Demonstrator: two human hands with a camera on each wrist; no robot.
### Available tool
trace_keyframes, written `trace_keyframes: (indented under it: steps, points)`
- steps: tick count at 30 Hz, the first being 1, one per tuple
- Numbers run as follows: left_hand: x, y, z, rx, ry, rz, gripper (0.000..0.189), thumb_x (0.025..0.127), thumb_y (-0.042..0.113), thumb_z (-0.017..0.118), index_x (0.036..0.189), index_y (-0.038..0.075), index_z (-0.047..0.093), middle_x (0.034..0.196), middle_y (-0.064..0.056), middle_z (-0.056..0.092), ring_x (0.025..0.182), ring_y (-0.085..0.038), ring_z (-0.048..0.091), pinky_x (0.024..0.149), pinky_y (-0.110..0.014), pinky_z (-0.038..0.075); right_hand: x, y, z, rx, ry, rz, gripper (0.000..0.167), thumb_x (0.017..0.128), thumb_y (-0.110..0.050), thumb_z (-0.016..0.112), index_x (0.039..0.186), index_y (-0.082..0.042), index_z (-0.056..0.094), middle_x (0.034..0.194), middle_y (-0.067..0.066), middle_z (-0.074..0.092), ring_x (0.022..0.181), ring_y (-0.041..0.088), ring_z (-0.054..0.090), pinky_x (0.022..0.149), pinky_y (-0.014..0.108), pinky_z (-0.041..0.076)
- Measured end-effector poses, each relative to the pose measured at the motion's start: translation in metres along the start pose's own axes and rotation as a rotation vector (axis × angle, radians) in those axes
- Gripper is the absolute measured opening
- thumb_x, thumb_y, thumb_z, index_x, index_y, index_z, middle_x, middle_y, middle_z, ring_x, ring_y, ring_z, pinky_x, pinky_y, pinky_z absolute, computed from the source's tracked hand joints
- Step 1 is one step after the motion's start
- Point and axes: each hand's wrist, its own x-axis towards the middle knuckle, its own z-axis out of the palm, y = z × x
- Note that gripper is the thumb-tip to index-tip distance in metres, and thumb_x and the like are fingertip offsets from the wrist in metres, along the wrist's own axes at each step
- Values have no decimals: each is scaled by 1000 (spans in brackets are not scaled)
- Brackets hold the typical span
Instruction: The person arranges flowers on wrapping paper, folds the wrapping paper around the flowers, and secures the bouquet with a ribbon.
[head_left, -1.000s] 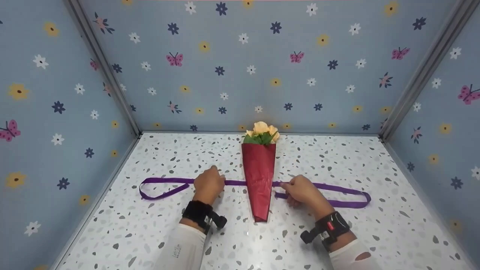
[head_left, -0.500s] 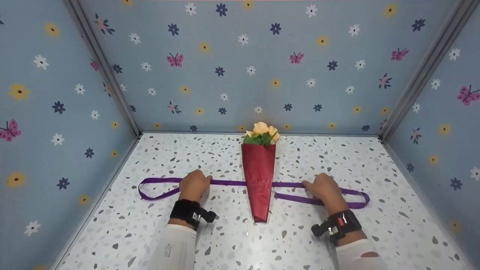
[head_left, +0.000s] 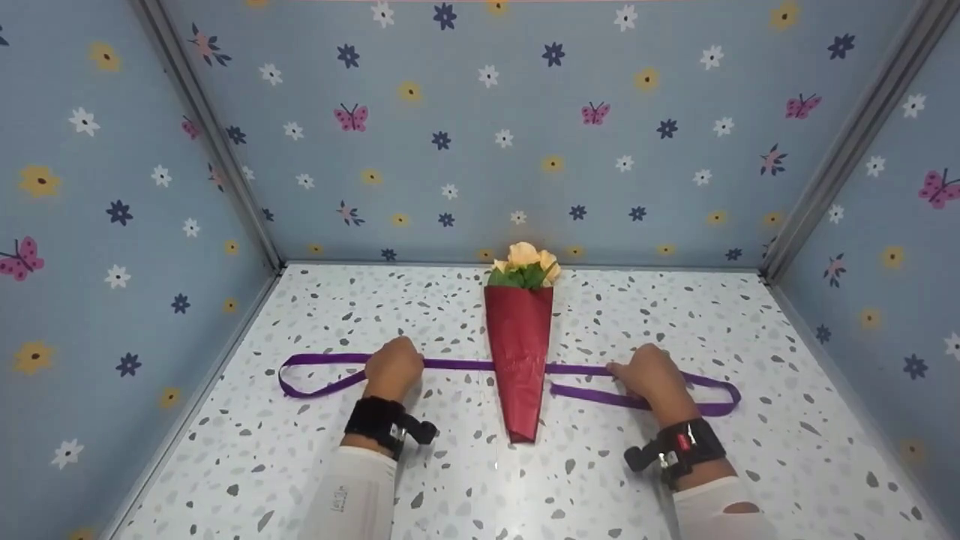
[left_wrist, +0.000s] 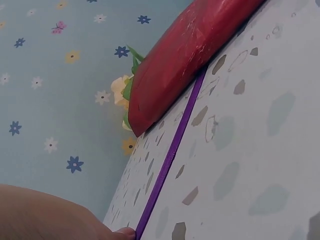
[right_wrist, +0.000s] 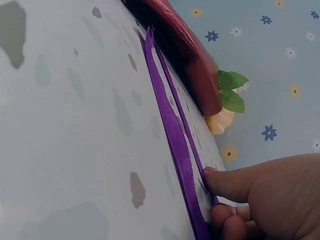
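A purple ribbon (head_left: 459, 365) runs crosswise under a bouquet (head_left: 517, 349) of pale peach flowers in dark red wrapping. My left hand (head_left: 394, 367) holds the ribbon to the left of the bouquet; the left wrist view shows the thumb (left_wrist: 126, 232) right at its edge. On the other side, my right hand (head_left: 651, 373) pinches the ribbon between thumb and fingers, clearly seen in the right wrist view. Between hands and bouquet the ribbon lies straight. Beyond each hand it curves back in a loop, and the right loop's frayed end (right_wrist: 151, 34) lies beside the wrapping.
The speckled white table (head_left: 480, 495) is closed in by blue panels (head_left: 480, 97) printed with flowers and butterflies at the back and both sides. The bouquet's flower heads reach close to the back panel. Black straps with small cameras sit on both wrists.
Both hands have slid outward along the ribbon, away from the bouquet, mostly in the first half second. Since then they have stayed almost in place. The bouquet has not moved.
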Motion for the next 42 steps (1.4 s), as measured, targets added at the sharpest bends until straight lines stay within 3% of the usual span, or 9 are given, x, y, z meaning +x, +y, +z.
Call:
trace_keyframes:
  steps: [7, 13, 16, 19, 24, 27, 33, 37, 42]
  points:
    - [0, -3, -1, -1, 31, -7, 41, 114, 41, 67, 109, 2, 80, 115, -16, 82, 103, -32, 78, 88, -52, 64, -1, -2, 0, -18, 17, 13, 57, 106, -50, 76, 66, -10, 68, 58, 2, 63, 57, 17, 59, 53, 31, 44]
    - [3, 1, 0, 68, -31, -5, 37, 117, 32, 60, 125, 0, 78, 127, -19, 81, 113, -35, 79, 91, -54, 66, -1, -5, 2, -71, 6, -3, 50, 109, -45, 71, 73, -11, 69, 67, 4, 65, 62, 20, 61, 56, 33, 45]
    - [3, 3, -1, 37, -19, 21, 35, 117, 25, 56, 133, -1, 74, 132, -20, 78, 118, -36, 77, 93, -54, 65, -2, -6, 1, -45, 3, -29, 43, 110, -37, 69, 76, -10, 69, 70, 5, 65, 65, 20, 60, 58, 34, 45]
    - [0, 7, -3, -168, 13, 64, 31, 117, 24, 56, 129, -1, 69, 128, -21, 76, 114, -37, 76, 89, -49, 64, -2, -9, 0, 77, 20, -40, 33, 109, -30, 67, 83, -10, 71, 75, 5, 69, 68, 20, 63, 60, 33, 49]
    - [-2, 17, -12, -741, 64, 132, 13, 116, 18, 62, 113, 5, 59, 122, -21, 78, 106, -36, 80, 74, -32, 65, -1, -18, 0, 427, 98, -57, 24, 107, -26, 70, 89, -11, 68, 95, 7, 75, 81, 18, 71, 70, 29, 60]
    - [-3, 26, -16, -927, 120, 165, 10, 112, 7, 65, 110, 5, 55, 115, -19, 81, 106, -32, 81, 71, -26, 66, -1, -26, 2, 687, 130, -71, 24, 107, -21, 75, 88, -9, 65, 103, 6, 77, 89, 15, 77, 83, 28, 68]
    - [-10, 45, -15, -1036, 228, 236, 27, 102, 1, 79, 121, 5, 60, 104, -9, 75, 93, -17, 71, 80, -24, 60, -3, -39, 10, 1124, 158, -94, 22, 100, -5, 86, 90, -7, 66, 93, 1, 84, 88, 11, 84, 88, 28, 70]
    - [-21, 63, -13, -1107, 242, 336, 28, 100, -3, 79, 124, 1, 66, 117, -18, 77, 95, -14, 73, 81, -21, 60, -8, -50, 11, 1221, 152, -92, 12, 105, -10, 83, 107, -7, 71, 102, -2, 84, 101, 10, 82, 100, 34, 68]
    - [-36, 84, -10, -1162, 153, 459, 23, 110, 1, 63, 130, -4, 72, 127, -24, 79, 98, -13, 74, 86, -27, 60, -16, -65, 12, 1286, 135, -148, 18, 118, -16, 62, 132, -5, 67, 124, -2, 85, 113, 13, 79, 100, 32, 66]
